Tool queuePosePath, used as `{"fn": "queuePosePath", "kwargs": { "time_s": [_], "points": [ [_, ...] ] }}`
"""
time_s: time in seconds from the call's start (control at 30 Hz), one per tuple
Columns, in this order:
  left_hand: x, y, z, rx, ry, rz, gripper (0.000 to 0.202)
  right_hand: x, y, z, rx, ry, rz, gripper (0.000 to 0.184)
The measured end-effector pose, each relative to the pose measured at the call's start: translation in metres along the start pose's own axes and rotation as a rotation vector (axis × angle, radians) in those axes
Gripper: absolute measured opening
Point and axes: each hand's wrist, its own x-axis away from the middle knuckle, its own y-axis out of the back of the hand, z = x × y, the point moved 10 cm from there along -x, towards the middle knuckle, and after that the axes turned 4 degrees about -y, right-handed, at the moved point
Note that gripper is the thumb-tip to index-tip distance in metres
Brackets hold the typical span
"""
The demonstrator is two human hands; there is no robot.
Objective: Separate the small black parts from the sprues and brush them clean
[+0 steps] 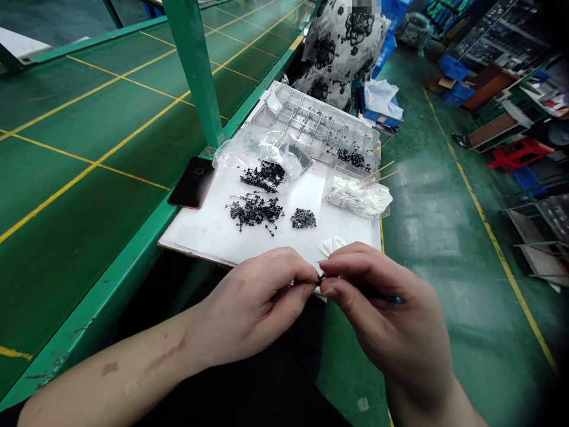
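Note:
My left hand (262, 299) is closed, with thumb and forefinger pinching a tiny black part (320, 278). My right hand (393, 314) meets it from the other side, thumb and fingertips closed around the same part. A dark slender object with a blue end (395, 299) shows beneath the right fingers; its kind is mostly hidden. Beyond my hands, on the white board (200, 234), lie a heap of black branched parts (255, 212) and a small pile of tiny dark pieces (304, 218). Crumpled white material (332, 245) lies just behind the right fingertips.
A clear plastic bag (258, 148) spills more black branched parts. Behind stands a compartmented clear tray (320, 121). A box with white cloth-like material (360, 196) and two thin sticks is at right. A phone (192, 182) lies left, beside a green post (195, 71). A person (340, 53) is beyond.

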Motion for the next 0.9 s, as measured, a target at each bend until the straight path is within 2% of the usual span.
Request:
{"fn": "queuePosePath", "kwargs": {
  "time_s": [0.13,0.3,0.43,0.53,0.63,0.73,0.8,0.9],
  "points": [
    [-0.001,0.003,-0.001,-0.033,-0.020,0.002,0.015,0.000,-0.006,0.002,0.034,0.018,0.081,0.013],
    [-0.003,0.004,0.006,-0.090,0.031,0.024,0.010,0.003,-0.004,0.011,0.146,0.126,0.023,0.015],
    [-0.001,0.003,0.016,-0.058,0.110,0.051,0.009,0.004,-0.005,0.003,0.063,0.083,0.000,0.015],
    [0.002,0.007,0.021,0.013,0.158,0.008,0.008,0.006,0.000,-0.005,-0.008,0.030,-0.052,0.014],
    [0.004,0.015,0.027,0.111,0.229,-0.100,0.008,0.008,0.003,-0.013,-0.031,-0.013,-0.068,0.012],
    [0.006,0.018,0.036,0.318,0.329,-0.228,0.009,0.007,-0.008,-0.010,-0.007,0.020,0.029,0.016],
    [0.004,0.014,0.040,0.479,0.361,-0.286,0.008,0.006,-0.018,-0.005,0.033,0.064,0.097,0.017],
    [-0.001,0.004,0.042,0.684,0.368,-0.314,0.007,0.004,-0.026,-0.001,0.069,0.095,0.132,0.011]
  ]
}}
